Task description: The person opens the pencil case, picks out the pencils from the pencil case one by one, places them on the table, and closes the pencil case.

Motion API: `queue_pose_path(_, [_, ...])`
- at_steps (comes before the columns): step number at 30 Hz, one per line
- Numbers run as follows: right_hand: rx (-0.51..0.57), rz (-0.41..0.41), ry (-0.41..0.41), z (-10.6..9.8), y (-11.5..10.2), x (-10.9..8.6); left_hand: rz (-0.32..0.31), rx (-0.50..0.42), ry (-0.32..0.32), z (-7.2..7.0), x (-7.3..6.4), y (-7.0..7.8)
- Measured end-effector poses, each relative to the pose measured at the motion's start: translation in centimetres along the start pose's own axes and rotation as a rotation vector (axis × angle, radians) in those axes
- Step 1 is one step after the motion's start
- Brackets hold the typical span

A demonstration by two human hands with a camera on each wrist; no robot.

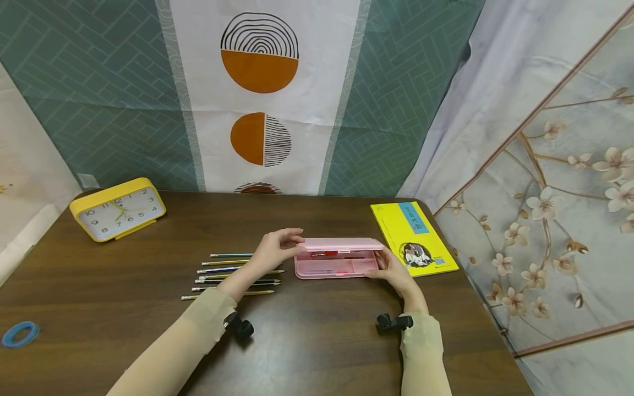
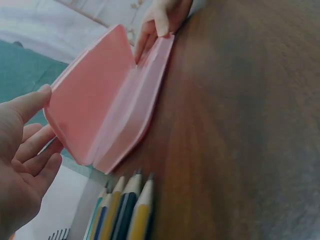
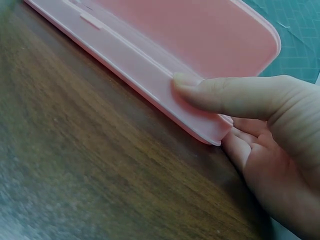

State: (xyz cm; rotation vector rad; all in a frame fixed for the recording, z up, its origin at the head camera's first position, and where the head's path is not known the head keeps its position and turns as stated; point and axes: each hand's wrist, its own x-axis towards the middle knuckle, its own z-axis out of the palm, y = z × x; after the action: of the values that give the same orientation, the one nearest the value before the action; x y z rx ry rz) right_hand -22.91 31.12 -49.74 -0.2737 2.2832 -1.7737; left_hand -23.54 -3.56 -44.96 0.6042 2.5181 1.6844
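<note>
A pink pencil case (image 1: 324, 276) lies on the table with its lid (image 1: 342, 243) part-way raised. My left hand (image 1: 274, 250) holds the lid's left edge, the thumb (image 2: 34, 101) on its rim and the fingers behind it. With thumb and fingers, my right hand (image 1: 394, 272) grips the right end of the case's base, the thumb (image 3: 225, 95) lying over the front wall. Inside the case show a red item (image 1: 324, 253) and a divided tray; the rest is shaded by the lid. Several pencils (image 1: 260, 292) lie in a row beneath my left forearm, tips toward the right.
On the brown table (image 1: 317, 335), a yellow alarm clock (image 1: 119, 210) stands at the back left. A blue tape roll (image 1: 21, 334) lies at the far left. Just right of my right hand is a yellow booklet (image 1: 396, 223). A patterned cloth hangs behind the table.
</note>
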Motion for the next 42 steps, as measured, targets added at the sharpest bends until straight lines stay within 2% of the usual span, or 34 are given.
queue_pose_path(7, [-0.007, 0.052, 0.031, 0.0, 0.1, 0.1, -0.013, -0.02, -0.015, 0.4, -0.3, -0.7])
queue_pose_path(15, [-0.028, 0.097, 0.031, 0.0, 0.0, 0.0, -0.019, 0.01, -0.031, 0.9, -0.6, -1.3])
queue_pose_path(22, [-0.018, 0.079, 0.013, 0.0, -0.1, -0.1, -0.021, 0.06, -0.036, 1.2, -0.8, -1.5])
queue_pose_path(32, [0.014, 0.002, 0.002, 0.0, -0.1, -0.2, -0.047, 0.113, -0.048, 1.4, -0.8, -1.4])
queue_pose_path(42, [0.018, 0.011, 0.008, 0.1, -0.4, -0.3, -0.073, 0.135, -0.059, 1.6, -0.8, -1.5])
